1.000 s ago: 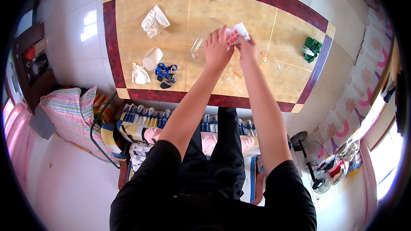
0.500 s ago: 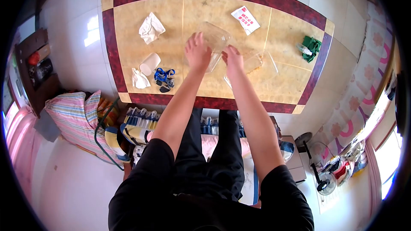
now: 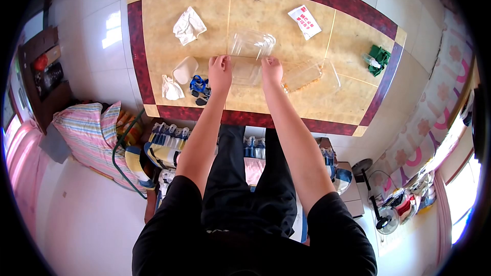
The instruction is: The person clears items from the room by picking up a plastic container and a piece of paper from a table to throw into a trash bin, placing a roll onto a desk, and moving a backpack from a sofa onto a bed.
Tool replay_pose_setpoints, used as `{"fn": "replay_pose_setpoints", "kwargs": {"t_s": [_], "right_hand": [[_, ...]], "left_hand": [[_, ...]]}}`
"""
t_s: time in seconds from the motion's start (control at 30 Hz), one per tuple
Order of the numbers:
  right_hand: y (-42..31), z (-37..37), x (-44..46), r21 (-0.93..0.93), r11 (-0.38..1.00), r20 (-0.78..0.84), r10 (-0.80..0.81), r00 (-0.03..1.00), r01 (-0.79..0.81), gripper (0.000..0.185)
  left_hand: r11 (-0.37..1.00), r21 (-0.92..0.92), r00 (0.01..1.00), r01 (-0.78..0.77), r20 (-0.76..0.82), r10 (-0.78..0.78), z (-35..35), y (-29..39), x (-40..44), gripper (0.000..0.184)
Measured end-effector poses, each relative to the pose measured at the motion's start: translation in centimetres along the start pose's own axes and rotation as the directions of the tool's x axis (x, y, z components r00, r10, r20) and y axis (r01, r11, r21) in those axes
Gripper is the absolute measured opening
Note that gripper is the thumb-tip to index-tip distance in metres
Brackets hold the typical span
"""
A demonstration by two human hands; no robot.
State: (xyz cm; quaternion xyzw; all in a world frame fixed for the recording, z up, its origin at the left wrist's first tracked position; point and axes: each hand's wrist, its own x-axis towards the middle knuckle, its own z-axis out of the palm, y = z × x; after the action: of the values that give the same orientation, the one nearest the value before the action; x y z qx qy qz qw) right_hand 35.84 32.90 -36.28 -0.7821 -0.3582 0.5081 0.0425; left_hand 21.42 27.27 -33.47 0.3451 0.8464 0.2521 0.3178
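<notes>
A clear plastic clamshell box (image 3: 246, 70) lies on the table between my hands, its transparent lid (image 3: 252, 42) standing open at the far side. My left hand (image 3: 220, 69) pinches the box's left edge near the hinge. At the right edge, the curled fingers of my right hand (image 3: 272, 68) grip the same box. Just right of that hand, a second clear plastic container (image 3: 305, 75) has orange bits along its edges. To the left of my left hand sit a white cup (image 3: 184, 70) lying on its side and a blue and black strap-like item (image 3: 199, 88).
Crumpled white paper (image 3: 189, 26) lies at the far left, with a smaller piece (image 3: 172, 88) near the cup. A white packet with red print (image 3: 305, 21) is at the back. Green cloth (image 3: 379, 60) with a small clear bottle (image 3: 372, 61) rests by the right edge of the table (image 3: 169, 2).
My left hand has moved from over the box to its left edge, and my right hand to its right edge. The box now sits squarer between them. The whole view has shifted slightly.
</notes>
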Motion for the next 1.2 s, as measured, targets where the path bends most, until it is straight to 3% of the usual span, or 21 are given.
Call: {"fn": "replay_pose_setpoints", "kwargs": {"t_s": [0.07, 0.13, 0.2, 0.33, 0.4, 0.43, 0.5, 0.57, 0.63, 0.73, 0.83, 0.9, 0.97, 1.03, 1.1, 1.17, 1.2], "right_hand": [[2.0, 0.7, 1.0, 0.225, 0.966, 0.169, 0.092, 0.981, -0.129, 0.036], [0.1, -0.4, -1.2, 0.326, 0.926, 0.187, 0.134, 0.973, -0.190, 0.034], [-1.7, -1.9, -3.1, 0.428, 0.869, 0.208, 0.171, 0.963, -0.247, 0.033], [-3.6, -5.3, -5.4, 0.521, 0.823, 0.294, 0.075, 0.953, -0.226, 0.035], [-3.2, -7.5, -6.3, 0.581, 0.784, 0.334, 0.017, 0.943, -0.220, 0.037], [-2.4, -8.5, -6.5, 0.647, 0.735, 0.329, -0.032, 0.944, -0.201, 0.037], [-0.7, -10.8, -6.6, 0.715, 0.677, 0.313, -0.084, 0.946, -0.177, 0.038], [1.0, -13.4, -6.7, 0.804, 0.540, 0.383, -0.146, 0.912, -0.251, 0.041], [2.6, -15.8, -7.6, 0.832, 0.490, 0.380, -0.160, 0.911, -0.260, 0.041], [5.3, -18.1, -7.6, 0.760, 0.645, 0.168, -0.073, 0.983, -0.082, 0.043], [7.0, -19.9, -7.4, 0.727, 0.686, 0.046, -0.082, 0.996, 0.023, 0.045], [8.0, -20.8, -7.2, 0.748, 0.663, 0.074, -0.107, 0.991, 0.016, 0.046], [8.5, -21.5, -7.3, 0.753, 0.657, 0.057, -0.092, 0.994, 0.018, 0.044], [9.2, -22.0, -7.3, 0.764, 0.645, 0.091, -0.088, 0.992, -0.013, 0.039], [10.2, -22.4, -7.0, 0.772, 0.634, 0.125, -0.084, 0.989, -0.044, 0.034], [12.2, -22.5, -5.9, 0.600, 0.799, -0.025, -0.046, 0.999, 0.052, 0.025], [12.9, -22.3, -5.5, 0.561, 0.821, -0.113, -0.053, 0.992, 0.107, 0.020]], "left_hand": [[0.998, -0.048, 1.000, -0.028, -0.008, 0.028, -0.7, 0.7, -0.4, 0.019], [0.994, -0.095, 0.998, -0.057, -0.017, 0.055, -1.4, 1.7, -1.1, 0.020], [0.915, -0.380, 0.989, 0.135, 0.105, -0.102, -2.3, 3.2, -1.7, 0.016], [0.946, -0.321, 0.998, 0.053, 0.058, -0.037, -4.1, 6.8, -3.2, 0.012], [0.940, -0.274, 0.951, -0.204, 0.170, 0.257, -3.9, 8.7, -4.4, 0.013], [0.937, -0.276, 0.949, -0.212, 0.172, 0.266, -3.5, 9.8, -5.2, 0.013], [0.857, -0.071, 0.844, -0.511, 0.150, 0.516, -2.2, 12.1, -7.2, 0.016], [0.830, 0.063, 0.816, -0.555, 0.234, 0.528, -0.9, 13.9, -9.2, 0.019], [0.835, 0.051, 0.810, -0.548, 0.279, 0.515, 1.3, 14.8, -11.3, 0.020], [0.829, -0.048, 0.803, -0.557, 0.226, 0.552, 3.2, 16.4, -13.5, 0.020], [0.860, -0.136, 0.843, -0.492, 0.172, 0.510, 3.4, 17.4, -14.5, 0.018], [0.872, -0.144, 0.856, -0.469, 0.172, 0.488, 3.4, 17.6, -14.8, 0.014], [0.925, -0.267, 0.912, -0.270, 0.238, 0.334, 3.5, 17.6, -14.9, 0.013], [0.929, -0.320, 0.913, -0.188, 0.293, 0.285, 4.9, 16.4, -14.7, 0.015], [0.922, -0.383, 0.889, 0.050, 0.438, 0.134, 6.5, 15.6, -14.5, 0.016], [0.940, -0.339, 0.892, 0.032, 0.433, 0.125, 9.1, 13.9, -14.8, 0.016], [0.974, -0.199, 0.914, -0.110, 0.365, 0.178, 10.2, 13.1, -15.1, 0.015]]}}
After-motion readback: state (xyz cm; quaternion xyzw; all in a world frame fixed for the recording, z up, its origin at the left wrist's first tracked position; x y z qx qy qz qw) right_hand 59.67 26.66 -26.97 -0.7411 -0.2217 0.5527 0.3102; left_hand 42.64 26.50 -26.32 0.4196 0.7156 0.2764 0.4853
